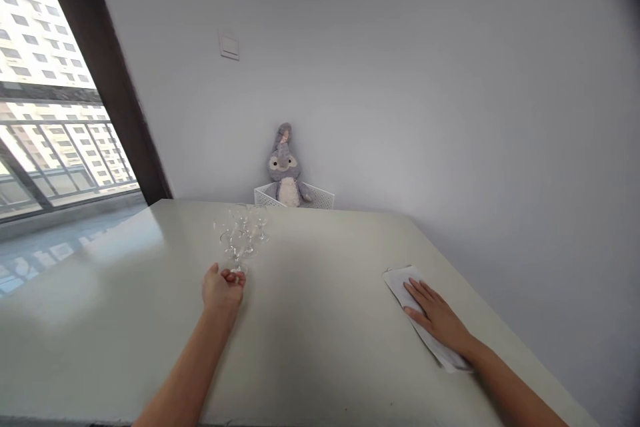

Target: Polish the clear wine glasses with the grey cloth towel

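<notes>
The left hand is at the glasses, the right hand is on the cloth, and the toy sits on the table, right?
Not quite: the head view shows the toy in a basket beyond the table. The left hand is at the glasses, the right hand on the cloth.

A bare left hand (223, 289) and bare right hand (435, 315), slender-fingered, with narrow wrists (463, 341) and slim, bare forearms (194, 363)
</notes>
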Motion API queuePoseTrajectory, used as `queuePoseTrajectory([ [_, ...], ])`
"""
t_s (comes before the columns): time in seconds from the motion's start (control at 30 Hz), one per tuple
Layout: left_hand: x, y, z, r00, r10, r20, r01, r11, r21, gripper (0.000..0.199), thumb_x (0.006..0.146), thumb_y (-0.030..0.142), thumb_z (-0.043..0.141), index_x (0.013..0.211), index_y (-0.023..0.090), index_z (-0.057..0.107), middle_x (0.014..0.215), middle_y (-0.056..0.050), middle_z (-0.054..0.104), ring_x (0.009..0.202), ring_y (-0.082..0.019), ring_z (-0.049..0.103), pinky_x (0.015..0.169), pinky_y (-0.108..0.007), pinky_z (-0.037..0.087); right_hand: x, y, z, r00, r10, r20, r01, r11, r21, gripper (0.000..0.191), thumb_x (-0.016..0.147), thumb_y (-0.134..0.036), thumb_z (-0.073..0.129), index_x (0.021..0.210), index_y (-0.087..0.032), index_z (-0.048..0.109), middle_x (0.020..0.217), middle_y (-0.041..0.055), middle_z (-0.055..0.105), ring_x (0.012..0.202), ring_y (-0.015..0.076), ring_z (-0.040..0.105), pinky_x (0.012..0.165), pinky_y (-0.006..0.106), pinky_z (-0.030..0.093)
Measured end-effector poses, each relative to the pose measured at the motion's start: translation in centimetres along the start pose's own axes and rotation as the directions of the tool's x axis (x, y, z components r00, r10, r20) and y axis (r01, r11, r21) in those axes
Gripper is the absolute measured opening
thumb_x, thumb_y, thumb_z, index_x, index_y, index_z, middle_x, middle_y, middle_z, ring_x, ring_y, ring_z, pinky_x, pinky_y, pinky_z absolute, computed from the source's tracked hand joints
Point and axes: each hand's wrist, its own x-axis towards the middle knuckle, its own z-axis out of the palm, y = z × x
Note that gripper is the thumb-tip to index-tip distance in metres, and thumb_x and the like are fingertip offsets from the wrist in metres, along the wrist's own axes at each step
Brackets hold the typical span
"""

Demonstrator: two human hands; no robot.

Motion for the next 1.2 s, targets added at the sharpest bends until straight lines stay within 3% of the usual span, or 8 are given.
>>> queuePoseTrajectory([
  [0.07, -0.2, -0.7, -0.3, 0.981, -0.191, 0.037, 0.192, 0.981, -0.025, 0.013, 0.076, 0.017, 0.039, 0.087, 0.024, 0.034, 0.064, 0.006, 0.036, 0.04, -0.004, 0.034, 0.048, -0.024, 0.043, 2.1, -0.5, -0.2, 1.0, -0.011, 0.002, 0.011, 1.0, -0.013, 0.068, 0.08, -0.064, 0.027, 0.136, -0.025, 0.028, 0.144, 0.0024, 0.02, 0.132, 0.0247, 0.013, 0.106, 0.042, 0.02],
  [0.2, 0.3, -0.9, 0.3, 0.953, -0.291, 0.089, 0.298, 0.951, -0.081, 0.024, 0.085, 0.038, 0.029, 0.108, 0.03, 0.027, 0.093, -0.006, 0.049, 0.067, -0.016, 0.06, 0.055, -0.038, 0.051, 6.3, -4.2, -0.3, 0.998, -0.053, 0.039, 0.053, 0.999, -0.006, 0.066, 0.081, -0.063, 0.025, 0.136, -0.027, 0.027, 0.144, 0.0036, 0.019, 0.132, 0.0261, 0.013, 0.105, 0.042, 0.017],
  [0.4, 0.9, 0.4, 1.7, 0.924, -0.308, 0.225, 0.358, 0.903, -0.236, 0.032, 0.088, 0.044, 0.022, 0.117, 0.032, 0.022, 0.122, -0.017, 0.038, 0.109, -0.031, 0.051, 0.059, -0.044, 0.054, 9.9, -11.6, 0.0, 0.98, -0.196, 0.032, 0.193, 0.979, 0.059, 0.056, 0.086, -0.056, 0.019, 0.135, -0.029, 0.029, 0.144, 0.0023, 0.021, 0.132, 0.0242, 0.014, 0.104, 0.041, 0.013],
  [0.6, 1.5, 1.3, 3.0, 0.926, -0.314, 0.21, 0.364, 0.891, -0.271, 0.034, 0.089, 0.043, 0.017, 0.106, 0.02, 0.035, 0.117, -0.019, 0.044, 0.104, -0.028, 0.055, 0.056, -0.037, 0.056, 10.4, -15.9, 0.2, 0.961, -0.275, -0.011, 0.275, 0.959, 0.064, 0.048, 0.089, -0.045, 0.024, 0.132, -0.027, 0.036, 0.142, 0.0026, 0.028, 0.13, 0.0254, 0.02, 0.104, 0.041, 0.016],
  [0.77, 1.0, 1.4, 3.1, 0.923, -0.327, 0.204, 0.374, 0.888, -0.266, 0.033, 0.084, 0.047, 0.036, 0.101, 0.019, 0.033, 0.11, -0.016, 0.048, 0.087, -0.022, 0.062, 0.053, -0.031, 0.057, 10.5, -16.9, 0.3, 0.964, -0.266, -0.021, 0.267, 0.963, 0.042, 0.044, 0.089, -0.037, 0.028, 0.129, -0.024, 0.042, 0.139, 0.0031, 0.034, 0.128, 0.0261, 0.025, 0.102, 0.04, 0.021],
  [0.9, -1.4, -0.9, 3.3, 0.924, -0.277, 0.263, 0.322, 0.936, -0.143, 0.027, 0.079, 0.041, 0.048, 0.089, 0.018, 0.037, 0.101, -0.013, 0.05, 0.083, -0.021, 0.062, 0.053, -0.029, 0.055, 10.7, -17.0, 0.3, 0.967, -0.253, -0.027, 0.254, 0.966, 0.057, 0.041, 0.089, -0.033, 0.03, 0.126, -0.023, 0.045, 0.137, 0.003, 0.037, 0.128, 0.0257, 0.027, 0.102, 0.04, 0.023],
  [1.03, -3.8, -5.2, 4.4, 0.838, -0.308, 0.45, 0.278, 0.951, 0.133, 0.026, 0.074, 0.039, 0.057, 0.079, 0.017, 0.043, 0.08, -0.008, 0.054, 0.079, -0.022, 0.063, 0.056, -0.028, 0.053, 10.7, -16.6, 0.4, 0.971, -0.204, -0.128, 0.233, 0.933, 0.275, 0.041, 0.089, -0.033, 0.029, 0.119, -0.018, 0.053, 0.129, 0.0057, 0.047, 0.124, 0.0235, 0.034, 0.101, 0.037, 0.025],
  [1.2, -4.2, -9.4, 5.2, 0.74, -0.137, 0.659, -0.043, 0.967, 0.25, 0.027, 0.071, 0.039, 0.061, 0.082, 0.019, 0.047, 0.074, 0.001, 0.054, 0.065, -0.017, 0.064, 0.056, -0.028, 0.05, 10.4, -15.7, 0.3, 0.979, 0.046, -0.198, 0.135, 0.581, 0.803, 0.059, 0.089, -0.051, 0.015, 0.116, -0.013, 0.051, 0.103, 0.0112, 0.063, 0.093, 0.023, 0.058, 0.082, 0.039, 0.045],
])
